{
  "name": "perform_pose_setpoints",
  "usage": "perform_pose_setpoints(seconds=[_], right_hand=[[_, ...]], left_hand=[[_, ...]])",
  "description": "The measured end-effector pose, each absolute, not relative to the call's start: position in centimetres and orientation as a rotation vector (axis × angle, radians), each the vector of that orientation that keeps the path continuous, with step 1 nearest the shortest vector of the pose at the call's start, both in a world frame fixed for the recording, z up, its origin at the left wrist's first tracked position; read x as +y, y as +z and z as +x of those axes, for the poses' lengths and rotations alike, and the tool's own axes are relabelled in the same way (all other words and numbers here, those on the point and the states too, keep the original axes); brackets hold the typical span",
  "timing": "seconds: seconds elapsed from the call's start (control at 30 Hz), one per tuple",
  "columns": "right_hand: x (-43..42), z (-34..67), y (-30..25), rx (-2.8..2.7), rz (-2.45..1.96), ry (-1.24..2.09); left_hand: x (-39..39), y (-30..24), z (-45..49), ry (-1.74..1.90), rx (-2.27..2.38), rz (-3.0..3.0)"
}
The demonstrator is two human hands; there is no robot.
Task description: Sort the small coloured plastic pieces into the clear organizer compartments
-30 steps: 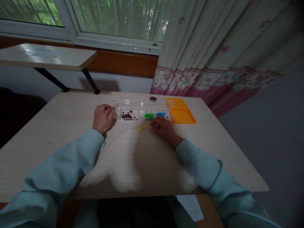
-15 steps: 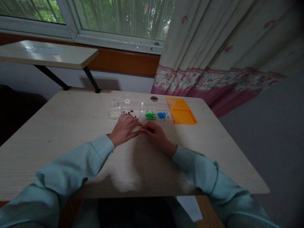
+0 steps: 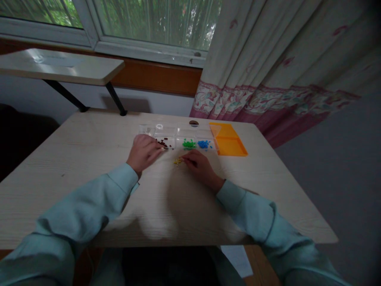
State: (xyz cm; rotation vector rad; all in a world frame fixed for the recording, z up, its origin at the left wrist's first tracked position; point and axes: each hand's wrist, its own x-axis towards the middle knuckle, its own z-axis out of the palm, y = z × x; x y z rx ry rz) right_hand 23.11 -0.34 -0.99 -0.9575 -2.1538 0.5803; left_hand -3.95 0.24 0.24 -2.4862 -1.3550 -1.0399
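A clear compartment box [image 3: 166, 131] lies on the pale wooden table [image 3: 89, 167]; it holds dark red bits [image 3: 163, 142], green bits [image 3: 188, 143] and blue bits [image 3: 203, 144]. In front of it is a small loose pile of yellow bits [image 3: 177, 161]. My right hand [image 3: 199, 165] rests on the table, its fingers pinched together at the pile's right edge. My left hand [image 3: 144, 153] hovers by the box's left end. Its fingers are curled together and slightly blurred, with the tips near the dark red bits. What either hand holds is too small to see.
The box's orange lid [image 3: 228, 143] lies open at its right end. A round cable hole [image 3: 193, 123] sits near the table's far edge. A second small table [image 3: 59, 67] stands at the back left under the window, and a patterned curtain [image 3: 268, 71] hangs at the right.
My left hand went from the box's left end to the yellow pile, met my right hand there, and has now drawn back left towards the box. My right hand stayed by the pile.
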Motion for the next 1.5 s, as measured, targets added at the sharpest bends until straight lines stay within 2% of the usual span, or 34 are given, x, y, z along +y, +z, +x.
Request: perform_pose_setpoints(seconds=[0.17,0.37,0.7,0.93,1.23,1.5], right_hand=[[-0.1,23.9,-1.5,-2.362,-0.859,0.414],[-0.4,23.6,-1.4,-2.515,-0.841,0.332],[-0.3,23.4,-1.2,-2.520,-0.976,0.394],[0.2,23.2,-0.8,-2.229,-0.987,0.588],[0.2,21.6,-0.8,-1.788,-1.065,1.064],[-0.3,21.3,-0.5,-1.804,-1.039,1.118]], left_hand=[[2.9,-0.5,-9.3,-1.099,-1.742,-2.109],[3.2,-1.2,-9.7,-1.042,-1.760,-2.163],[3.2,-1.4,-9.5,-1.006,-1.761,-2.170],[2.6,-0.7,-8.7,-1.038,-1.726,-2.146],[-1.4,0.0,0.1,-1.054,-1.200,-2.663],[-1.5,-0.1,1.1,-1.087,-1.222,-2.661]])
